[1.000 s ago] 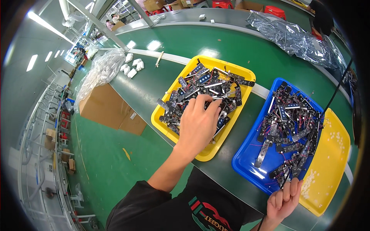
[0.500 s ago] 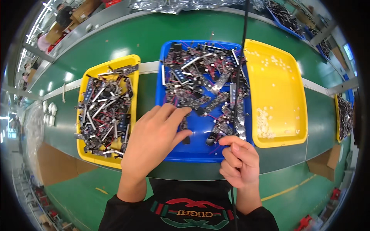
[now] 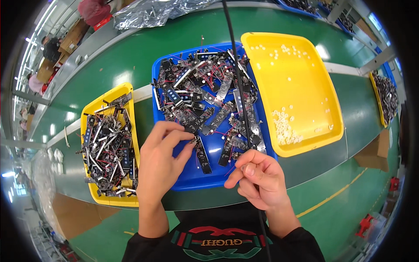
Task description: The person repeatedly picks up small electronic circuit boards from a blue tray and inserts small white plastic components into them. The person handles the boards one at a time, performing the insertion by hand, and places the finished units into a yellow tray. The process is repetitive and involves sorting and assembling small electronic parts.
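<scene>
My left hand [image 3: 165, 159] is over the front left of a blue tray [image 3: 187, 182], thumb and forefinger pinched on the upper end of a narrow black circuit board [image 3: 202, 157]. The board hangs slanted toward the tray's front edge. My right hand [image 3: 264, 181] is at the tray's front right corner, thumb and forefinger pressed together; whatever is between them is too small to make out. Close to its fingertips lie a thin red wire and several boards. A heap of similar boards [image 3: 222, 89] with red wires and white strips fills the tray's far part.
A yellow tray [image 3: 135, 148] heaped with boards stands at left. Another yellow tray [image 3: 305, 102] at right holds small white rings [image 3: 286, 126]. A black cable [image 3: 233, 43] hangs down across the blue tray. Clear plastic sheeting [image 3: 152, 15] lies at the back.
The view has turned, so the trays sit further left. My left hand has closed into a pinch, and the board by it now shows at full length. My right hand stays closed.
</scene>
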Demonstrator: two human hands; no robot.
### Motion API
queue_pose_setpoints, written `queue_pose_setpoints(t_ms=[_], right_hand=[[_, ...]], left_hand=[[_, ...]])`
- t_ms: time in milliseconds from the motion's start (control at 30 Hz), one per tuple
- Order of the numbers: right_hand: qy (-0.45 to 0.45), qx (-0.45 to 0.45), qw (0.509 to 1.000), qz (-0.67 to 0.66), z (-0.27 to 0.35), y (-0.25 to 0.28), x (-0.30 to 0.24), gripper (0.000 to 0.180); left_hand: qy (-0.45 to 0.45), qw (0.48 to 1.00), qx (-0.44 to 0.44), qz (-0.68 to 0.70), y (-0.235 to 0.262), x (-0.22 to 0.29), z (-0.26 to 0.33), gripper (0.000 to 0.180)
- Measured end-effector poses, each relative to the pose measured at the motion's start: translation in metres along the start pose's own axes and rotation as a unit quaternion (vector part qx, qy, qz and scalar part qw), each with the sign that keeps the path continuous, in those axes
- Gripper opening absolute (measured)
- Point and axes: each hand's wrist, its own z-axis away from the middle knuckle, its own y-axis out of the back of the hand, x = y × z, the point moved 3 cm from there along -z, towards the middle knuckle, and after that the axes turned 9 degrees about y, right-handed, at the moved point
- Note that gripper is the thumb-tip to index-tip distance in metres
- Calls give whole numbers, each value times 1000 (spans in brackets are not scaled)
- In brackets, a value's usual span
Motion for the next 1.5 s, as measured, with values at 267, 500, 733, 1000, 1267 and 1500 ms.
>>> queue_pose_setpoints(t_ms=[267,500,733,1000,1267,1500], right_hand=[[68,22,981,180,-1,-2,-1,17],[130,65,976,165,1,6,-6,20],[245,53,962,105,0,7,-8,19],[229,47,949,210,-4,-5,0,17],[242,44,931,269,-4,-5,4,18],[264,29,920,288,-9,-8,1,18]], left_hand=[[185,796,-123,563,-26,7,5,19],[180,720,-188,644,-39,10,8,43],[125,743,-137,644,-42,-6,13,33],[134,764,-86,625,-40,8,11,34],[150,805,-95,566,-38,7,16,33],[170,796,-147,562,-41,7,19,35]])
